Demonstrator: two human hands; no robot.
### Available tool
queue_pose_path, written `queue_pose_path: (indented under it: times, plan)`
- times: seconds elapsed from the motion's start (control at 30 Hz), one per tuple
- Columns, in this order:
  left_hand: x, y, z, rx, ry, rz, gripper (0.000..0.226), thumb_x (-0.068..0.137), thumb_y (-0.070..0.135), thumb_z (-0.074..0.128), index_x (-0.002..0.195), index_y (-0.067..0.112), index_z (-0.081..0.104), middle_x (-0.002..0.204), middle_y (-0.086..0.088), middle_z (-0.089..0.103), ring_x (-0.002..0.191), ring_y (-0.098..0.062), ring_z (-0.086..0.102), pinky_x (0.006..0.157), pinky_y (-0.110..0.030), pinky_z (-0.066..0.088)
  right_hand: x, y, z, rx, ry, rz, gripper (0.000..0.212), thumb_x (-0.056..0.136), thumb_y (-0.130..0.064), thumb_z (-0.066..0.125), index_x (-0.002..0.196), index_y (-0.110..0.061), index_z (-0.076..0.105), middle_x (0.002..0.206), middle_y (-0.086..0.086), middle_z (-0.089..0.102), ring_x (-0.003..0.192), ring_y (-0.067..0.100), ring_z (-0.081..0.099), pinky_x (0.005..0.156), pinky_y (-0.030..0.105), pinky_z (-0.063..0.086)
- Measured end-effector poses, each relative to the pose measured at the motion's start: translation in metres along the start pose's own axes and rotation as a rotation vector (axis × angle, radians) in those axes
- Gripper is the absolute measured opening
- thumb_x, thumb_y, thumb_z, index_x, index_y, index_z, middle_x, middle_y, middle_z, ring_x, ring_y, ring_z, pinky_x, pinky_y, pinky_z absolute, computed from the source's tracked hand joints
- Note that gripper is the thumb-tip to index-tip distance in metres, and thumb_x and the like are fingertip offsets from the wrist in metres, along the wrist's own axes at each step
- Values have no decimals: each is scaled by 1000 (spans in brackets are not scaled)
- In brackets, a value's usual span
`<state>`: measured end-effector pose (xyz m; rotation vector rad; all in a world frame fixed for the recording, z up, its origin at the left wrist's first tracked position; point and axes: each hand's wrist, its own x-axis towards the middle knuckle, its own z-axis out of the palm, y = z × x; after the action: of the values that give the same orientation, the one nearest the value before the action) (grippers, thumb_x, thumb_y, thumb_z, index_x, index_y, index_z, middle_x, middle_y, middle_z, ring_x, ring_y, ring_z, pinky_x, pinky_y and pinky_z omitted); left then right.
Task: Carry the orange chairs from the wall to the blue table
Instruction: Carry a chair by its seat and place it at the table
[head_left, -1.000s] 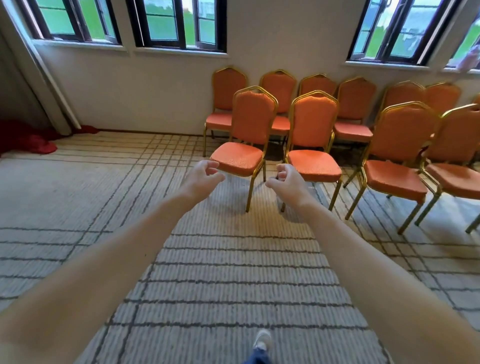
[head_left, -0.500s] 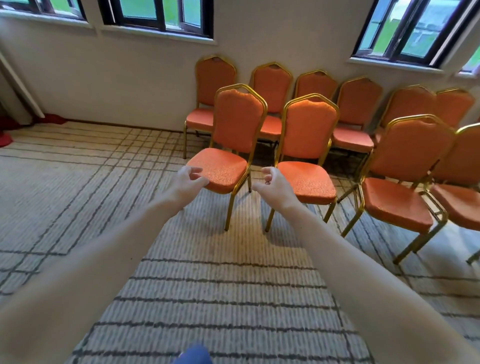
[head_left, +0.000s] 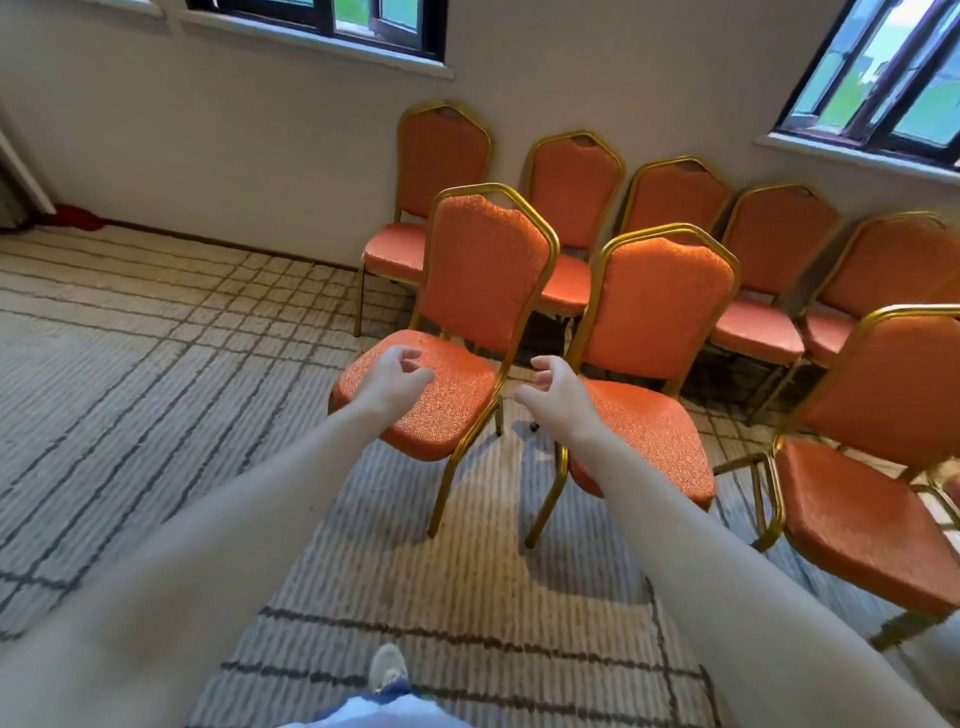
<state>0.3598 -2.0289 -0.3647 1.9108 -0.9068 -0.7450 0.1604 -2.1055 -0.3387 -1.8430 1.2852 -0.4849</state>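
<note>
Several orange chairs with gold frames stand in two rows by the wall. The front-left chair (head_left: 483, 280) faces me, and a second front chair (head_left: 660, 312) stands just to its right. My left hand (head_left: 389, 382) hovers over the front-left chair's seat, fingers loosely curled, holding nothing. My right hand (head_left: 558, 397) hangs in the gap between the two front chairs, over the left edge of the second chair's seat, fingers also loosely curled and empty. No blue table is in view.
A third front chair (head_left: 878, 499) stands at the right edge. The back row (head_left: 571, 182) lines the white wall under the windows (head_left: 883, 78). Patterned carpet (head_left: 156, 415) stretches open to the left. My shoe (head_left: 387, 667) shows at the bottom.
I have walked closer; the chairs now fill more of the view. Both hands have come forward, the left now over the front-left seat, and their fingers have loosened a little.
</note>
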Motion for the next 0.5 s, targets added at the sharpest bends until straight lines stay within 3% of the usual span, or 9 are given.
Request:
queue_pose_path:
  times: [0.17,0.3,0.4,0.5]
  plan:
    - [90,13,18,-16,36,-59,43,90,24,58,131,17,48,110,2,57,78,-4,55,60,-23,46,98,1,-8,-36,-49,-2,59,89,-29,60,142,-18,38,136,5,47,95,8,53,61,23,45]
    - [150,12,32,-49,67,-117,45,89,28,61,130,19,48,113,1,56,85,-7,57,73,-31,52,179,6,-6,-63,-117,9,58,90,-28,59,142,-17,38,141,8,45,112,18,54,74,30,50]
    - [190,5,44,-78,136,-192,47,88,30,62,131,18,47,116,0,55,86,-9,57,84,-38,52,241,13,2,-105,-197,-37,57,90,-27,59,142,-15,39,141,8,46,89,7,54,65,22,41]
    - [219,-1,57,-93,224,-279,46,86,33,64,128,20,50,111,3,57,85,-11,59,89,-40,50,295,17,4,-132,-286,-43,59,90,-30,59,142,-15,37,140,7,47,75,5,54,56,20,41]
